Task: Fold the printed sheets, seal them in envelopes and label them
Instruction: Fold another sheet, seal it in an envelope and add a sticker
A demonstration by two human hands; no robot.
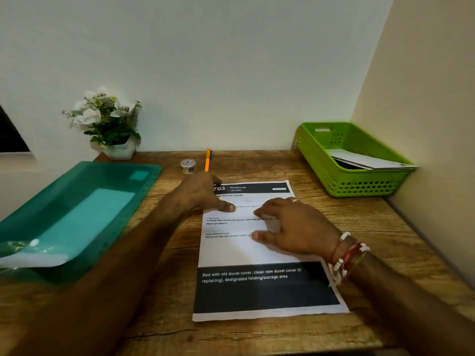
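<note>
Head view: the printed sheet (231, 250) lies flat on the table (167, 317) beneath both hands, left hand (203, 194) resting loosely on its far-left corner, right hand (295, 224) spread flat mid-page. A clean fold probably needs corners matched before creasing. Its long axis runs away from the person, header end farthest

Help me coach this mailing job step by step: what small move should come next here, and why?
Probably slide the right hand down to the near edge of the printed sheet and lift it for the first fold, while the left hand pins the top. The sheet lies flat and unfolded on the table, both hands resting open on its upper half.
</note>
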